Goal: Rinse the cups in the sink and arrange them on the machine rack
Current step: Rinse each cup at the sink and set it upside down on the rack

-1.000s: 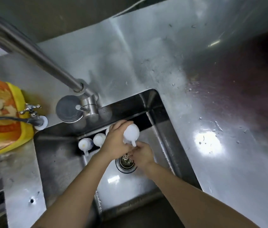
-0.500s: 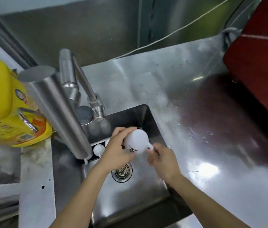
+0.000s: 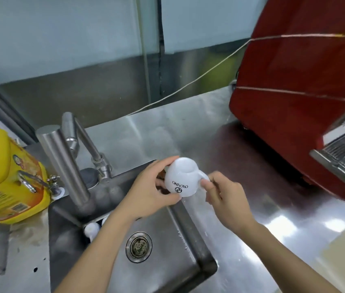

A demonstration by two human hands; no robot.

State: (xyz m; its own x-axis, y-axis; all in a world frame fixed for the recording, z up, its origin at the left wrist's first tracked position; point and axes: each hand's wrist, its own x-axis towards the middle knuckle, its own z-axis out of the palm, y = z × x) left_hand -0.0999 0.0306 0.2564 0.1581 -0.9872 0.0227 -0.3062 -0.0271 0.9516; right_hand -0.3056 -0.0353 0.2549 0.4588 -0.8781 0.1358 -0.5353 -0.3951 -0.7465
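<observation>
Yellow container point(image 3: 4, 176) with printed label at counter's left edge, beside the basin's left rim. Small metal tap point(image 3: 38, 182) in front of it. Steel faucet point(image 3: 70, 159) at the basin's back rim. Thin pale cord point(image 3: 188, 83) runs along back wall. Steel counter point(image 3: 167, 132), wet patches.

a single head-worn wide-angle view looks forward and steeply down from above the sink point(image 3: 190, 227), close over the steel counter point(image 3: 252, 240). it faces the back wall, with the faucet point(image 3: 65, 166) at left and the red machine point(image 3: 294, 102) at right.
</observation>
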